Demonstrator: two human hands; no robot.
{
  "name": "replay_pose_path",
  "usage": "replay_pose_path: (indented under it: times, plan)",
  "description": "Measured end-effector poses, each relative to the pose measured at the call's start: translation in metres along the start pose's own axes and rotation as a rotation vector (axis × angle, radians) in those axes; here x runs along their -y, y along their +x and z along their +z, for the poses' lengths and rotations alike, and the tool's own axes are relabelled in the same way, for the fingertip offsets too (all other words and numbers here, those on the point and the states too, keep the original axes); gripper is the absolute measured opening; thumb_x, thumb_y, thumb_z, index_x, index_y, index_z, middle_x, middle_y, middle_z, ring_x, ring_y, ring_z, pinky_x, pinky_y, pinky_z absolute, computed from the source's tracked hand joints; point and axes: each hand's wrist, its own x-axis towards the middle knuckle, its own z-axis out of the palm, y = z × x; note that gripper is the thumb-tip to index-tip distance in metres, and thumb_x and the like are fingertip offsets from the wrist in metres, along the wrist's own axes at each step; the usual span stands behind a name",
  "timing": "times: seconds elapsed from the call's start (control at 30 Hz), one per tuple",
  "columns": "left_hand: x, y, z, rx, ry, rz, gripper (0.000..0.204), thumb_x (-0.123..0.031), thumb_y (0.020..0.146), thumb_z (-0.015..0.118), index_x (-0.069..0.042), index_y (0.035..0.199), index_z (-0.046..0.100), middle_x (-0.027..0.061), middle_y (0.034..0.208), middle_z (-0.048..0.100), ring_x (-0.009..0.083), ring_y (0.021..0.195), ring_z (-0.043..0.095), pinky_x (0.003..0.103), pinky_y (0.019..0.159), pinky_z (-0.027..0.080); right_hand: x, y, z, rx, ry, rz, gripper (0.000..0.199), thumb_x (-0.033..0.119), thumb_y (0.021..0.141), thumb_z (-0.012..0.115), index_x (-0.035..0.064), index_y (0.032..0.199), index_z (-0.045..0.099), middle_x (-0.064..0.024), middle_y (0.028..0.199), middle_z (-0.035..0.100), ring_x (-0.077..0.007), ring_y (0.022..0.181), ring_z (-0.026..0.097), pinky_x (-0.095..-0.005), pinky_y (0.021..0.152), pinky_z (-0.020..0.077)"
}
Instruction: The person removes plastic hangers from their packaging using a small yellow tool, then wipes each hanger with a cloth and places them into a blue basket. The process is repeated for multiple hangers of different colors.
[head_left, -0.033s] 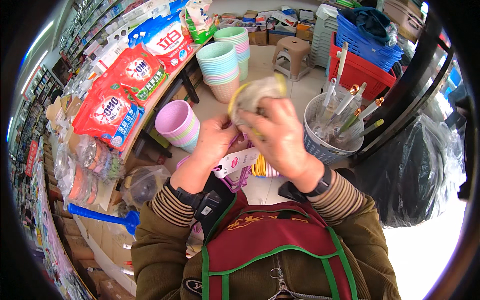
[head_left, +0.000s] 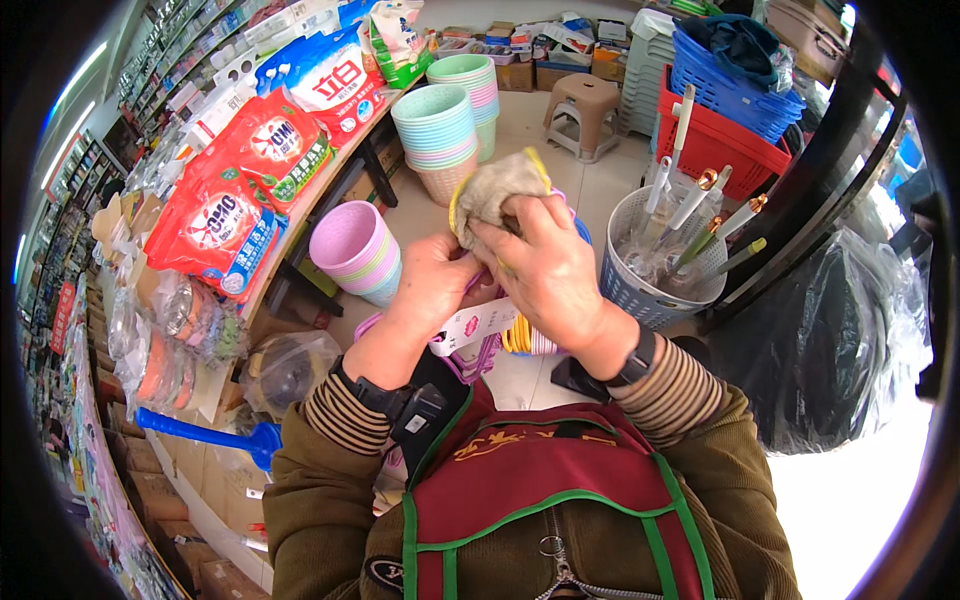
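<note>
My right hand (head_left: 560, 265) grips a greyish cleaning cloth (head_left: 492, 192) with a yellow edge, bunched above its fingers. My left hand (head_left: 430, 290) is closed beside it, fingertips pinching at the top of a bundle of purple plastic hangers (head_left: 478, 362). A white paper label (head_left: 470, 328) wraps this bundle, just below both hands. The part between the fingers is mostly hidden. Behind the bundle, yellow hangers (head_left: 517, 336) show beneath my right hand.
Stacked pastel baskets (head_left: 435, 120) and pink buckets (head_left: 350, 240) stand ahead-left by a shelf with red detergent bags (head_left: 215, 225). On the right are a grey basket (head_left: 655, 290) of long-handled items, a red crate (head_left: 715, 150) and black plastic-wrapped goods (head_left: 820, 350). A brown stool (head_left: 583, 115) stands ahead.
The cloth and my right hand have shifted slightly left and look sharper than before. My left hand stays nearly in place at the hangers.
</note>
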Motion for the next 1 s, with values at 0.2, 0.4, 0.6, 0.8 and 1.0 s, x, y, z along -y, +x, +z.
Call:
replay_pose_path:
  times: [0.2, 0.4, 0.6, 0.8, 1.0]
  plan:
    - [0.004, -0.001, 0.012, 0.056, 0.060, -0.064, 0.018, -0.013, 0.092, 0.073, 0.000, 0.085, 0.063, 0.0023, 0.069, 0.060, 0.0064, 0.053, 0.050, 0.022, 0.047, 0.040, -0.049, 0.012, -0.015, -0.241, -0.093, 0.314, 0.027, 0.005, 0.079, 0.072, 0.0095, 0.105, 0.073, -0.0135, 0.103, 0.059, -0.0310, 0.092, 0.060, -0.0386, 0.078, 0.0521]
    - [0.019, 0.007, 0.024, 0.073, -0.057, -0.035, 0.016, -0.010, 0.092, 0.071, 0.001, 0.084, 0.063, 0.0027, 0.069, 0.060, 0.0070, 0.053, 0.050, 0.023, 0.047, 0.039, -0.036, 0.001, -0.028, -0.194, -0.086, 0.087, 0.019, 0.006, 0.077, 0.074, 0.0086, 0.095, 0.073, -0.0111, 0.100, 0.061, -0.0288, 0.092, 0.061, -0.0379, 0.079, 0.0519]
    - [0.023, 0.000, 0.024, 0.088, 0.023, -0.097, 0.015, -0.012, 0.092, 0.070, 0.002, 0.089, 0.065, 0.0062, 0.075, 0.067, 0.0078, 0.058, 0.056, 0.023, 0.052, 0.045, -0.068, 0.005, -0.025, -0.165, -0.124, 0.546, 0.010, 0.009, 0.085, 0.070, 0.0077, 0.094, 0.074, -0.0110, 0.097, 0.063, -0.0286, 0.093, 0.063, -0.0373, 0.082, 0.0523]
    - [0.022, 0.001, 0.024, 0.126, 0.029, -0.084, 0.011, -0.007, 0.092, 0.069, 0.002, 0.091, 0.063, 0.0044, 0.073, 0.064, 0.0080, 0.058, 0.056, 0.023, 0.051, 0.045, -0.070, 0.005, -0.054, -0.201, 0.093, 0.236, 0.016, 0.015, 0.089, 0.072, 0.0046, 0.101, 0.074, -0.0120, 0.096, 0.067, -0.0263, 0.092, 0.065, -0.0364, 0.084, 0.0512]
    - [0.015, -0.009, 0.022, 0.052, 0.033, -0.036, 0.011, -0.008, 0.091, 0.072, 0.000, 0.089, 0.064, 0.0041, 0.075, 0.067, 0.0056, 0.059, 0.057, 0.021, 0.053, 0.046, -0.083, 0.003, -0.036, -0.128, 0.031, 0.637, 0.022, 0.022, 0.091, 0.072, 0.0039, 0.105, 0.073, -0.0091, 0.091, 0.066, -0.0215, 0.083, 0.063, -0.0335, 0.080, 0.0518]
